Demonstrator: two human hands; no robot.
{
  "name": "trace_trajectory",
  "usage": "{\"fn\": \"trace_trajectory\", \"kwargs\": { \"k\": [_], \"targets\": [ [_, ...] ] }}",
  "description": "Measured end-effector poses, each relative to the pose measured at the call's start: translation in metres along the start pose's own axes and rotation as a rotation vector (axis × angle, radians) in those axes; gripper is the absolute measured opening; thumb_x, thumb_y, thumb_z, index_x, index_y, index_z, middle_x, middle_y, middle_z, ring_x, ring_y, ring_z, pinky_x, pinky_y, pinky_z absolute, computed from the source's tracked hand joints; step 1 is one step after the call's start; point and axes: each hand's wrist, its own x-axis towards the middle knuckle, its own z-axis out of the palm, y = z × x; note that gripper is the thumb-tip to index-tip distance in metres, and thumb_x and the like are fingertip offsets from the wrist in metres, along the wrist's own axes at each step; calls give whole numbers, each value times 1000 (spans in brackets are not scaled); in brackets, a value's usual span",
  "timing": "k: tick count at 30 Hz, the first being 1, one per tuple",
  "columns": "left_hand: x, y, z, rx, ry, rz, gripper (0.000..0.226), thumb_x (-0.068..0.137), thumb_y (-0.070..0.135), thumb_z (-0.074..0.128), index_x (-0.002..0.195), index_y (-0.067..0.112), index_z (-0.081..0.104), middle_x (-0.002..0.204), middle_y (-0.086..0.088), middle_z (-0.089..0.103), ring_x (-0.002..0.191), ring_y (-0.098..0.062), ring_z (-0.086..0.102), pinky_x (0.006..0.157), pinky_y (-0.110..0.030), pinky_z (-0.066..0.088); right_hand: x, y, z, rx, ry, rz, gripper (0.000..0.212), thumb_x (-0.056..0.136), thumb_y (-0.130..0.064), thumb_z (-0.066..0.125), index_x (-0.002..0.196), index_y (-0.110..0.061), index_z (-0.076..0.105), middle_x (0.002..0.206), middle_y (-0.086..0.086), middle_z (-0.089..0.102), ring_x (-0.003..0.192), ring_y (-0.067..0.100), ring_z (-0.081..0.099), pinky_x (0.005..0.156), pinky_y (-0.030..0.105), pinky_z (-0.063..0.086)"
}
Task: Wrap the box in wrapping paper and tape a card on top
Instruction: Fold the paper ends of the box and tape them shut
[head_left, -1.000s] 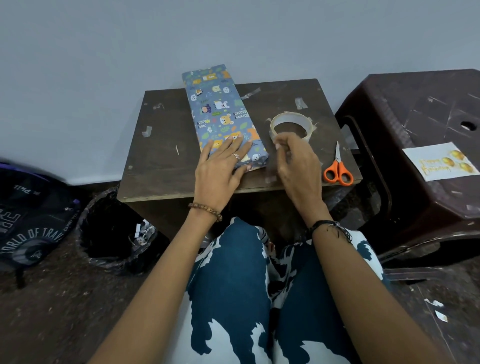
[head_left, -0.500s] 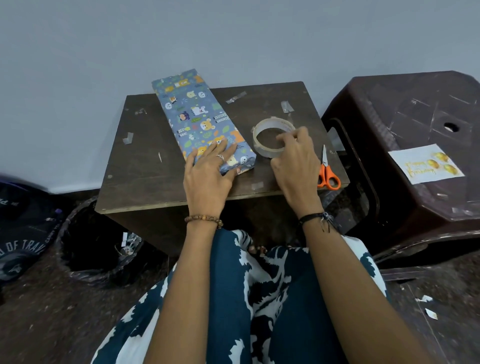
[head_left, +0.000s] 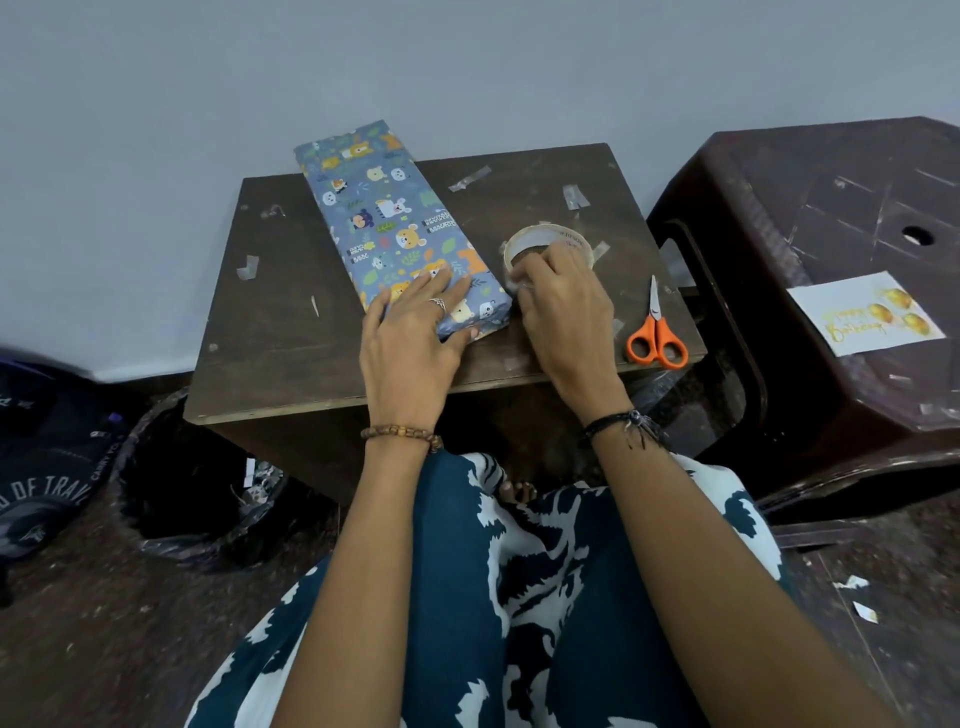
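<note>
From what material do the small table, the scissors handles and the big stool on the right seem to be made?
The small table looks like dark board, maybe laminated wood: matte top, pale raw edge at the front. The scissors handles look like glossy orange plastic; the blades look like metal. The stool looks like moulded dark brown plastic, with a shiny, scratched top and rounded edges.

Head view, close, down over table (head_left: 291, 332)

Card (head_left: 864, 313): "Happy Birthday". Bag (head_left: 36, 467): "OF TRAV", cut off.
</note>
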Motion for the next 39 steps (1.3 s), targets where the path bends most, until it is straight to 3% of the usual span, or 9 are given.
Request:
{"fn": "trace_trajectory", "kwargs": {
  "k": [3, 6, 14, 17, 23, 28, 33, 37, 39],
  "targets": [
    [0, 0, -1, -11, 1, -6, 50, 79, 20, 71, 126, 27, 56, 138, 6, 49, 132, -8, 39, 111, -22, 10, -4, -4, -2, -93, -21, -39, 9, 77, -7, 55, 70, -9, 61, 74, 7, 57, 62, 21, 54, 49, 27, 35],
    [-1, -1, 0, 13, -4, 11, 51, 80, 21, 70, 128, 27, 54, 139, 6, 49, 133, -8, 38, 112, -24, 10, -8, -11, -6, -218, -96, -22, 15, 69, -1, 68, 68, -13, 59, 75, 4, 57, 57, 17, 51, 46, 24, 31],
    [0, -2, 1, 30, -13, 13, 50, 81, 23, 68, 129, 28, 53, 139, 6, 48, 134, -7, 37, 113, -26, 10, -12, -17, -15, -261, -170, 5, 15, 63, -4, 70, 67, -15, 60, 75, 2, 58, 53, 16, 52, 44, 21, 20],
    [-1, -2, 1, 25, -17, 11, 50, 81, 22, 68, 129, 28, 53, 140, 5, 48, 134, -7, 36, 113, -26, 10, -15, -11, -19, -167, -177, 41, 6, 75, -11, 65, 70, -12, 61, 79, 4, 60, 52, 21, 55, 43, 22, 23],
    [0, -2, 1, 29, 0, 18, 49, 81, 21, 68, 129, 27, 54, 139, 4, 49, 133, -8, 38, 113, -27, 12, -12, 0, -28, -69, -241, 88, 16, 91, -18, 47, 89, -9, 60, 97, 5, 63, 72, 32, 60, 56, 34, 37],
    [-1, -1, 2, 23, 0, 18, 49, 81, 22, 68, 128, 27, 54, 139, 4, 48, 133, -9, 39, 112, -27, 12, -8, -2, -34, -71, -364, 111, 15, 91, -15, 43, 96, -7, 55, 100, 8, 60, 83, 36, 58, 64, 37, 37],
    [0, -1, 1, 28, 1, 10, 49, 82, 23, 68, 128, 27, 54, 139, 4, 49, 133, -8, 38, 111, -25, 11, -6, -13, -47, 18, -440, 196, 13, 85, -11, 44, 95, -5, 49, 85, 11, 58, 76, 34, 51, 66, 39, 37],
    [-1, -1, 1, 20, 2, 12, 49, 80, 22, 70, 127, 27, 55, 138, 4, 50, 132, -9, 39, 112, -28, 13, -16, -13, -48, 230, -222, 198, 6, 90, -9, 45, 94, -7, 49, 83, 7, 58, 71, 25, 51, 61, 36, 35],
    [-2, -1, 0, 11, 2, 18, 50, 80, 21, 70, 127, 26, 55, 138, 4, 50, 132, -9, 40, 113, -29, 15, -17, -14, -42, 424, -228, 226, 2, 93, -9, 44, 93, -9, 46, 83, 6, 57, 69, 23, 51, 60, 35, 35]
  ]
}}
